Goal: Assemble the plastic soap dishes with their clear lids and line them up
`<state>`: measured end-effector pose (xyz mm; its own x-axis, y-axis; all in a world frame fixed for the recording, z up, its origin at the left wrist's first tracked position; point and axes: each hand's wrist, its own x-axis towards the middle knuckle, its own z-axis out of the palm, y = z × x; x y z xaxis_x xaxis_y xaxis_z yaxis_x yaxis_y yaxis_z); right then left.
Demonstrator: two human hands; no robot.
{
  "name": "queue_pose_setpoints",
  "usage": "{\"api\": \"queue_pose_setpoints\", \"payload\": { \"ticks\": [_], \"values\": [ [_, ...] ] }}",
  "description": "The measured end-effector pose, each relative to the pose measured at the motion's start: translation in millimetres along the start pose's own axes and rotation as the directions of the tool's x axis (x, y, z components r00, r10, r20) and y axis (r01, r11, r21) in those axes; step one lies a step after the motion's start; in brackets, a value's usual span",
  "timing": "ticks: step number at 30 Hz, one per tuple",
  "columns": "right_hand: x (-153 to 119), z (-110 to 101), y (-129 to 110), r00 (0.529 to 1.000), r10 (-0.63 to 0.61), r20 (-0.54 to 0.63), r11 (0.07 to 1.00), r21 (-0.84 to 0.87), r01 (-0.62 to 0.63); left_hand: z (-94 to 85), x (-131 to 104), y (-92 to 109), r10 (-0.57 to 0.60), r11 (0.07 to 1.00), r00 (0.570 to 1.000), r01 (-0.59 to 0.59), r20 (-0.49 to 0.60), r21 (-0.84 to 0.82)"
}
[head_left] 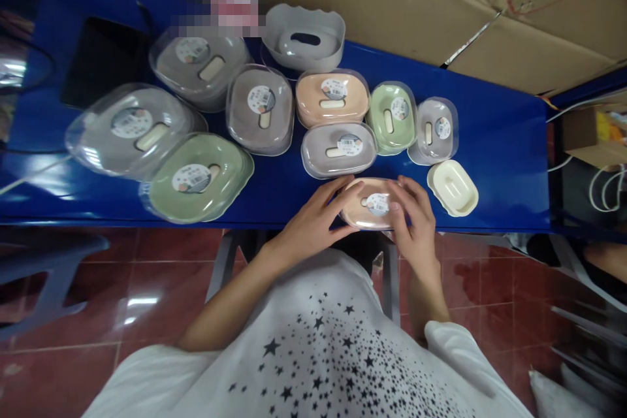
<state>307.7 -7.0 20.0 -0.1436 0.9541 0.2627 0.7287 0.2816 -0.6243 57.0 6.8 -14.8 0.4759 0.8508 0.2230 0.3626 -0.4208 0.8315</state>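
A peach box with a clear lid and a round label (pixel 368 214) lies at the table's front edge, between my two hands. My left hand (pixel 318 217) is wrapped round its left end, and my right hand (pixel 414 212) grips its right end, thumb near the label. Just behind it sits a gray lidded box (pixel 318 151), with a larger peach box (pixel 304 98) beyond. To the right of my right hand is a small cream dish (pixel 453 188) with no lid.
Several lidded boxes stand on the blue table (pixel 509 163), among them a large green one (pixel 196 209) at the left. An open gray container (pixel 279 46) stands behind, near a cardboard panel (pixel 392 6). A dark tablet-like object (pixel 100 65) lies back left.
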Motion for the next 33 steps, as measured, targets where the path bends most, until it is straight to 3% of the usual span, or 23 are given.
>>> {"api": "queue_pose_setpoints", "payload": {
  "ticks": [13,16,18,21,24,25,27,29,31,33],
  "values": [
    [-6,15,19,0.988,0.004,-0.154,1.000,-0.027,-0.008,1.2,1,2,-0.004,1.000,1.000,0.004,0.006,0.021],
    [0,9,22,0.963,0.017,-0.268,0.992,-0.113,-0.049,2.2,-1,2,0.002,0.999,1.000,-0.001,-0.031,0.035],
    [14,0,19,0.937,-0.050,-0.347,0.985,-0.170,-0.011,3.4,-2,1,0.007,0.999,0.998,-0.005,-0.055,0.035],
    [61,-14,0,0.927,-0.231,-0.294,0.964,-0.199,0.177,5.5,-5,1,0.021,0.999,0.998,-0.019,-0.056,0.040],
    [143,-8,-26,0.920,-0.389,-0.056,0.914,-0.148,0.378,8.4,-7,1,0.042,0.997,0.997,-0.037,-0.064,0.070],
    [174,0,-33,0.914,-0.399,0.077,0.903,-0.139,0.406,9.5,-8,0,0.046,0.996,0.997,-0.040,-0.069,0.082],
    [233,22,-42,0.881,-0.392,0.264,0.898,-0.097,0.428,11.7,-9,-1,0.050,0.994,0.996,-0.043,-0.079,0.099],
    [281,44,-44,0.867,-0.325,0.378,0.923,-0.070,0.377,13.0,-9,-2,0.056,0.994,0.995,-0.047,-0.087,0.102],
    [308,53,-40,0.867,-0.305,0.394,0.933,-0.058,0.355,13.1,-9,-3,0.061,0.994,0.993,-0.051,-0.101,0.095],
    [312,45,-33,0.882,-0.306,0.358,0.936,-0.055,0.347,12.2,-9,-3,0.068,0.995,0.992,-0.059,-0.109,0.083]
  ]
}}
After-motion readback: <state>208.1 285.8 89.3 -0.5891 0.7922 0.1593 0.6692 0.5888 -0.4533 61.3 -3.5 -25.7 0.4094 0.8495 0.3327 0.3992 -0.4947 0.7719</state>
